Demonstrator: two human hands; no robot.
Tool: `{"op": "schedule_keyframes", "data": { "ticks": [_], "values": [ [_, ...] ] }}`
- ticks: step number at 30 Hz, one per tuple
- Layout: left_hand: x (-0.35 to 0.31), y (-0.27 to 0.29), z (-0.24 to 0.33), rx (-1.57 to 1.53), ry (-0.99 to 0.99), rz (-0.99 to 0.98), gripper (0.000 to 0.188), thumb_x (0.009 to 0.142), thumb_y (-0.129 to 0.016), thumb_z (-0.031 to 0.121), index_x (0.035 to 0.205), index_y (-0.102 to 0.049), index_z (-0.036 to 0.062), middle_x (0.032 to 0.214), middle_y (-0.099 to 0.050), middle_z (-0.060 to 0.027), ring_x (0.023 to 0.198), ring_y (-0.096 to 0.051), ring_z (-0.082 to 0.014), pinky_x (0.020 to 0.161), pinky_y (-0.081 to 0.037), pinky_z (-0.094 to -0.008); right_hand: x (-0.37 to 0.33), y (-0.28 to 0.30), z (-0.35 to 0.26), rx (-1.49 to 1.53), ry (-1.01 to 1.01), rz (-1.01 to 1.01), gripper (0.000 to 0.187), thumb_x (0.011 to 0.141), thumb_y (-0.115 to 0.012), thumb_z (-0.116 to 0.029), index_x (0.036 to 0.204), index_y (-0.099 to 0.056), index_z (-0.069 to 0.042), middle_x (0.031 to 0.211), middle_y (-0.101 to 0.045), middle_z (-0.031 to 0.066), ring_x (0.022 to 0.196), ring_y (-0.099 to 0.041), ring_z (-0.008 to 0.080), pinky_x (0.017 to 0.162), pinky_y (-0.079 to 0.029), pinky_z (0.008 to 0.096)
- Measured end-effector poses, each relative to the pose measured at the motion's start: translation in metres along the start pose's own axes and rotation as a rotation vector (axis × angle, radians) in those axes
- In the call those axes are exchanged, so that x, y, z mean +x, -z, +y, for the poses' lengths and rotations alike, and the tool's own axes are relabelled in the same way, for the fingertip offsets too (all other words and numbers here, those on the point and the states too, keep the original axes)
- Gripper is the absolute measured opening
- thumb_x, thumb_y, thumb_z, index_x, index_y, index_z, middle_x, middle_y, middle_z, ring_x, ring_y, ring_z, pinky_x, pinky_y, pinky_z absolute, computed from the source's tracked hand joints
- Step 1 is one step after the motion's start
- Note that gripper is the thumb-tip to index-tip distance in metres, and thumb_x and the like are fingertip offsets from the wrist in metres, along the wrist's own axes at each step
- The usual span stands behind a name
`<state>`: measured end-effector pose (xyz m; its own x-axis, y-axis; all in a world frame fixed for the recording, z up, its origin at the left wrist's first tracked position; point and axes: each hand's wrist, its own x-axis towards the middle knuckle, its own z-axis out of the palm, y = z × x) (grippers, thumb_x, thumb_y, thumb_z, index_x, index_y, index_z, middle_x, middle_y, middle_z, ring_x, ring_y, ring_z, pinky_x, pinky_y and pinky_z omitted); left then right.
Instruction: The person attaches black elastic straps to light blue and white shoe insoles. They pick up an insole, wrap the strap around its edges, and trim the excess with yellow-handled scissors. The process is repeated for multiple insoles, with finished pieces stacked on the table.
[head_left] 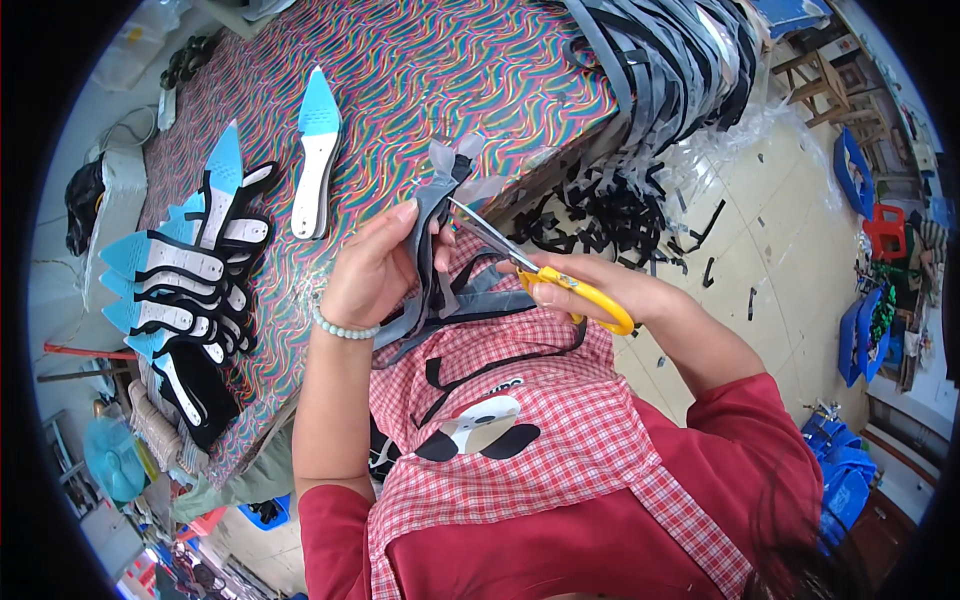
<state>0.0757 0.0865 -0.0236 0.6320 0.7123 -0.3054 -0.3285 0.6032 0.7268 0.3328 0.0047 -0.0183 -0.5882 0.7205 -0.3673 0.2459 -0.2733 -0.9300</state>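
My left hand is closed on a bunch of grey and black fabric strips, whose upper ends stick out above my fingers. In my right hand I hold yellow-handled scissors. Their metal blades point up and left, and the tips reach the strips just beside my left fingers. Whether the blades are cutting into the fabric I cannot tell. More of the strips trail down over my red checked apron. A bead bracelet circles my left wrist.
On the patterned table lie a stack of white and blue insole-shaped pieces and a pile of similar pieces with black straps. Long grey and black strips hang over the far right corner. Black scraps litter the floor beside the table.
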Motion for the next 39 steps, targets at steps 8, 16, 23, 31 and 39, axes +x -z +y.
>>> {"op": "schedule_keyframes", "data": {
  "ticks": [8,16,23,31,39],
  "values": [
    [0.001,-0.012,-0.002,0.338,0.031,0.1,0.027,0.1,-0.045,0.025,0.104,-0.057,0.0013,0.092,-0.062,-0.0031,0.078,-0.057,-0.0093,0.074,-0.046,-0.0244,0.001,0.008,-0.002,0.084,-0.116,-0.023,0.054,0.097,-0.047,-0.041,0.138,-0.041,-0.007,0.087,-0.049,-0.0005,0.073,-0.046,0.0063,0.063,-0.041,0.0229],
    [-0.001,-0.018,0.0,0.756,-0.142,0.139,0.019,0.098,-0.049,0.018,0.095,-0.06,0.0019,0.085,-0.054,0.0056,0.075,-0.044,-0.0029,0.069,-0.038,-0.019,-0.003,0.019,-0.004,0.057,0.019,-0.075,0.057,0.096,-0.049,-0.045,0.126,-0.046,0.004,0.102,-0.056,0.0089,0.097,-0.049,0.0141,0.087,-0.042,0.0286],
    [0.002,-0.016,0.002,0.661,-0.069,0.197,0.027,0.099,-0.048,0.024,0.105,-0.058,0.0007,0.094,-0.062,-0.0027,0.084,-0.057,-0.0105,0.08,-0.045,-0.0254,-0.012,0.021,0.015,0.075,0.061,-0.045,0.059,0.095,-0.051,-0.041,0.139,-0.039,-0.003,0.086,-0.047,-0.0017,0.076,-0.042,0.0069,0.065,-0.038,0.0216],
    [0.007,-0.016,0.002,0.113,0.051,0.044,0.029,0.099,-0.047,0.029,0.094,-0.056,0.0025,0.094,-0.063,-0.0073,0.088,-0.062,-0.0174,0.083,-0.048,-0.0307,-0.004,0.017,0.01,0.074,-0.026,-0.053,0.055,0.096,-0.05,-0.04,0.138,-0.041,-0.006,0.089,-0.049,-0.0015,0.078,-0.044,0.0061,0.068,-0.039,0.0218],
    [0.01,-0.036,-0.015,0.529,0.116,0.032,0.024,0.099,-0.049,0.021,0.104,-0.06,0.0007,0.097,-0.062,-0.0018,0.089,-0.055,-0.0072,0.081,-0.045,-0.0235,0.006,0.014,0.013,0.007,0.151,0.087,0.062,0.094,-0.051,-0.048,0.136,-0.042,-0.003,0.096,-0.058,0.0071,0.086,-0.053,0.0117,0.075,-0.046,0.0269]
  ]
}}
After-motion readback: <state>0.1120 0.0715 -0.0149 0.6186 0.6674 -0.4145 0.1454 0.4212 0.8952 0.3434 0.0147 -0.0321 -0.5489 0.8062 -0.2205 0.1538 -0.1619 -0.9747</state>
